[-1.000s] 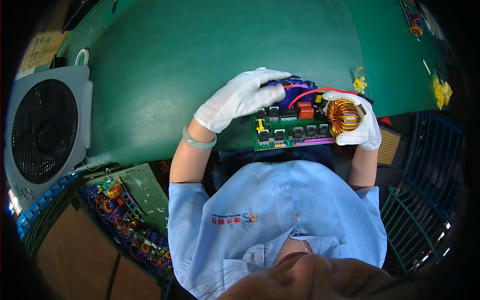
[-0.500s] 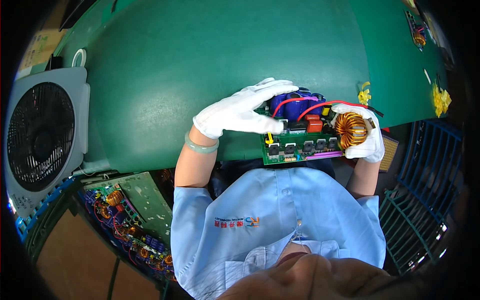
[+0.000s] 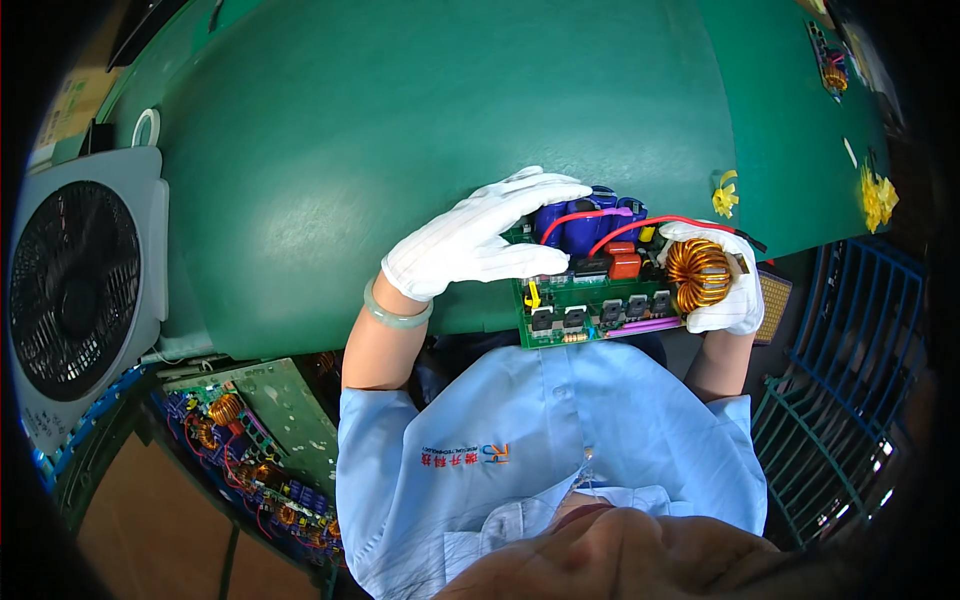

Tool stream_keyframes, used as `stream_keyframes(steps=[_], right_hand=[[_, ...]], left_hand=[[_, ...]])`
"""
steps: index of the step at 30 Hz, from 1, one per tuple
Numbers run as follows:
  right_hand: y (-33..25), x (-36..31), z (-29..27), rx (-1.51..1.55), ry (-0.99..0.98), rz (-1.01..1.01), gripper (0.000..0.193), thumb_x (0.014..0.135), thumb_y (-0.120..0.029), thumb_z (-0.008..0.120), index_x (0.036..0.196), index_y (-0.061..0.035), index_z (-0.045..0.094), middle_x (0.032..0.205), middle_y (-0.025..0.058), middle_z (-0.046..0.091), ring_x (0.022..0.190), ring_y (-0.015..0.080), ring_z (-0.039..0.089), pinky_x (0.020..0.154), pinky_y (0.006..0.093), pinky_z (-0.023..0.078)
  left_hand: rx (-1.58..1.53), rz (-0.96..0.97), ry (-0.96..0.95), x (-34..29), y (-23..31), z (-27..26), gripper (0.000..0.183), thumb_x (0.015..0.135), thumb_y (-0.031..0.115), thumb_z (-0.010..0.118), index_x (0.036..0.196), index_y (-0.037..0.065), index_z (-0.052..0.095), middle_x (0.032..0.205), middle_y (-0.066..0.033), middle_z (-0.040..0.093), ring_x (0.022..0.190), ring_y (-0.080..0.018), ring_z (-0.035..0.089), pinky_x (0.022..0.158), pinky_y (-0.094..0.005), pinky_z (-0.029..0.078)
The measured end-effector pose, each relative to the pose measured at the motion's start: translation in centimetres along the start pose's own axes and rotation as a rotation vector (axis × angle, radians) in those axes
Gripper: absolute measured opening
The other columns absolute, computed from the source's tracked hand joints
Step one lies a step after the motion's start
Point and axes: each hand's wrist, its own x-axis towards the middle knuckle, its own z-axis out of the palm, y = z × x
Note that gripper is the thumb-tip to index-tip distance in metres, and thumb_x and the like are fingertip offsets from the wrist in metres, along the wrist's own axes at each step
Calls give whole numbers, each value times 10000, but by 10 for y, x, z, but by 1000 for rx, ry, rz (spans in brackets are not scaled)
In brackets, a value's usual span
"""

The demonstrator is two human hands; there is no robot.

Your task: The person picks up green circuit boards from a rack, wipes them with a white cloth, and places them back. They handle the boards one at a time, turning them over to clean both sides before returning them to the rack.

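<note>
A green circuit board [image 3: 590,292] lies at the near edge of the table, crowded with blue capacitors [image 3: 583,232], red block components [image 3: 624,266], black transistors and a large copper-wound coil [image 3: 700,275]. Red wires [image 3: 675,221] arch across it. My right hand [image 3: 740,295], in a white glove, grips the board's right end, its fingers wrapped around the coil's side. My left hand [image 3: 478,240], also gloved, is open at the left end: straight fingers reach along the far side of the capacitors, the thumb along the near side. Whether its fingertips press on them I cannot tell.
The green-covered table [image 3: 420,110] stretches ahead. A grey fan [image 3: 85,290] stands at the left, above a crate holding several similar boards [image 3: 265,475]. Yellow scraps [image 3: 878,200] and another board [image 3: 829,62] lie at the right. Blue wire racks [image 3: 860,320] stand below right.
The board has shifted slightly down and to the left in view, with both hands. My left thumb has moved a little off the parts beneath it.
</note>
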Motion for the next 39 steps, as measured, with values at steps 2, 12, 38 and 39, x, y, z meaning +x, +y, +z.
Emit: stream_keyframes(steps=[2, 12, 38, 39], right_hand=[[-1, 0, -1, -2, -12, 6, 971, 469, -200, 1010, 1285, 108, 582, 1280, 189, 648, 1083, 212, 648, 997, 361, 491], [-1, 1, -2, -43, -44, -27, 980, 472, -204, 1009, 1295, 110, 579, 1269, 177, 654, 1103, 208, 640, 1007, 350, 478], [-12, 5, -2, -102, -96, 30, 916, 541, -186, 999, 1316, 54, 575, 1273, 128, 648, 1146, 179, 617, 1025, 338, 468], [-14, 6, -2, -107, -99, 45, 914, 536, -182, 999, 1313, 52, 578, 1268, 128, 650, 1141, 180, 619, 1022, 337, 469]], left_hand=[[12, 13, 11, 0, 0, 0, 605, 882, 291, 740, 1373, 2, 537, 1343, -196, 587, 1212, -372, 562, 1077, -450, 418], [-16, -208, 7, 9, 21, 2, 644, 841, 339, 779, 1364, 38, 556, 1316, -169, 610, 1258, -353, 555, 1144, -458, 351], [263, -267, 81, 25, 33, 29, 666, 834, 400, 778, 1355, 38, 575, 1318, -208, 616, 1224, -366, 578, 1059, -432, 445], [205, -309, 87, 25, 32, 27, 629, 855, 375, 762, 1350, 31, 580, 1309, -208, 622, 1223, -359, 580, 1051, -425, 451]])
